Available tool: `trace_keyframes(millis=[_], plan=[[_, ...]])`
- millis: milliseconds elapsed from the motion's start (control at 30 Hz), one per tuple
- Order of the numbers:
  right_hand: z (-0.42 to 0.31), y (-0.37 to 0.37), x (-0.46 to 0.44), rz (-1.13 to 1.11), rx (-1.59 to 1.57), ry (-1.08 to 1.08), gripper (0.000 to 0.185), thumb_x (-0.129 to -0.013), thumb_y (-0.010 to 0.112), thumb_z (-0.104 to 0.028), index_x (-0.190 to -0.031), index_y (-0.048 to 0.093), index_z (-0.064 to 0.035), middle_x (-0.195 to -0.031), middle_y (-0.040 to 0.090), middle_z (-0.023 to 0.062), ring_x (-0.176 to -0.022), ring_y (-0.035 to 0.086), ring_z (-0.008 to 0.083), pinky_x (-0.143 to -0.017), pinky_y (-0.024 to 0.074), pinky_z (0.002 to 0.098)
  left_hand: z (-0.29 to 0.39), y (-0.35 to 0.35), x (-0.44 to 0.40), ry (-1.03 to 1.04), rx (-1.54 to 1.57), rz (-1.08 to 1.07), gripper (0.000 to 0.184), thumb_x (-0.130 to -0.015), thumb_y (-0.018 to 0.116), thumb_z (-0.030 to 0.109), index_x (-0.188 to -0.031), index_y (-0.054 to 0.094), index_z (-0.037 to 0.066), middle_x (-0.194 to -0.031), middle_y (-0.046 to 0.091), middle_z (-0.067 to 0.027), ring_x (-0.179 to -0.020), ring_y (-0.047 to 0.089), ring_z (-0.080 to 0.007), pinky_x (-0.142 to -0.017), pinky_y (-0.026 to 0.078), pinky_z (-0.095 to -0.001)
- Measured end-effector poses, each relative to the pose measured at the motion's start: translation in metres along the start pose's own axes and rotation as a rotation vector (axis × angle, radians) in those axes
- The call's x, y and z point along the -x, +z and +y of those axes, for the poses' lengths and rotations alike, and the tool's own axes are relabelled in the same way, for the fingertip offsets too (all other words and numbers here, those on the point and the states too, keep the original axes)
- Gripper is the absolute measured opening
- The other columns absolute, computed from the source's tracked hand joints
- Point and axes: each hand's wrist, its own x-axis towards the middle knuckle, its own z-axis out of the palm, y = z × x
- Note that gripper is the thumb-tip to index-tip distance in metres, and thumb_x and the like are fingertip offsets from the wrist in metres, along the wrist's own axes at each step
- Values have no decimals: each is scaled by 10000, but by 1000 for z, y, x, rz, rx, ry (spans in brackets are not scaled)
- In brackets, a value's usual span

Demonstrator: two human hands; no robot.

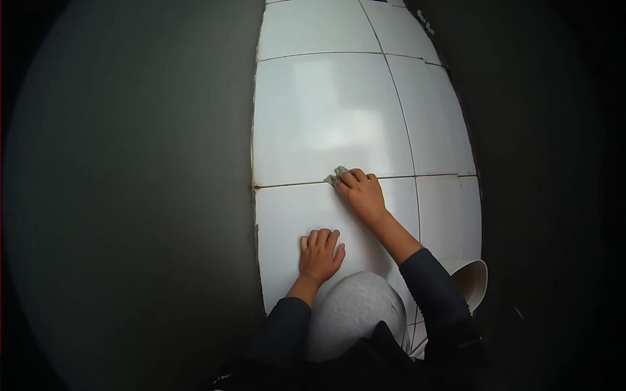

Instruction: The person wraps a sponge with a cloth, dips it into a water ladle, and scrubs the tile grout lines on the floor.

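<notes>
A narrow floor of large, glossy white ceramic tiles (306, 117) is stretching between a plain dark grey left wall (137, 169) and a darker, shadowy right wall (541, 169); thin dark grout lines (415, 176) are dividing it; pale, soft-edged reflected light (358, 127) is gleaming across one broad tile.

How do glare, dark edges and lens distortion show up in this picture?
Head view: pale glare on the white tiles beyond the right hand; head view: corners fade to black, and the tiles' right edge bows outward; head view: no obvious motion blur on the left hand.
</notes>
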Motion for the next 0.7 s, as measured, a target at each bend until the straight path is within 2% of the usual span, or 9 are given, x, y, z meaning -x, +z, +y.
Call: trace_keyframes(millis=[67, 233, 300, 433, 700], plan=[[11, -8, 9, -77, 48, 49, 279, -812, 569, -148, -1071, 663, -196, -1131, 599, -51, -1050, 558, 158, -765, 452, 335, -1, 0, 0, 3, 8, 10, 313, -838, 601, 300, -1089, 576, 115, -997, 532, -21, -942, 478, -192, -805, 338, -383], [40, -17, 32, -106, 123, 131, 286, -802, 581, -132, -1067, 670, -192, -1120, 611, -37, -1029, 573, 161, -767, 465, 332, 2, 0, -1, 0, -7, 7, 307, -824, 609, 284, -1074, 582, 108, -989, 534, -36, -936, 483, -212, -810, 339, -384], [55, -19, 42, -42, 144, 148, 233, -802, 587, -119, -1009, 677, -175, -1044, 609, -43, -972, 583, 159, -732, 466, 339, 3, 0, -1, 14, -4, 8, 302, -823, 609, 281, -1069, 583, 108, -985, 535, -37, -935, 483, -214, -810, 339, -385], [94, -28, 68, -44, 218, 203, 251, -791, 597, -94, -1014, 676, -177, -1056, 610, -36, -951, 602, 169, -733, 486, 334, 3, 0, -1, 11, 10, 5, 277, -817, 613, 254, -1043, 576, 97, -989, 539, -51, -952, 482, -234, -821, 335, -395], [131, -45, 89, -59, 86, 389, 176, -808, 597, -74, -952, 679, -133, -1039, 628, 7, -886, 632, 220, -668, 565, 361, 3, 0, -4, 31, -21, 33, 272, -819, 613, 252, -1038, 576, 96, -992, 543, -59, -944, 483, -245, -814, 336, -403]])
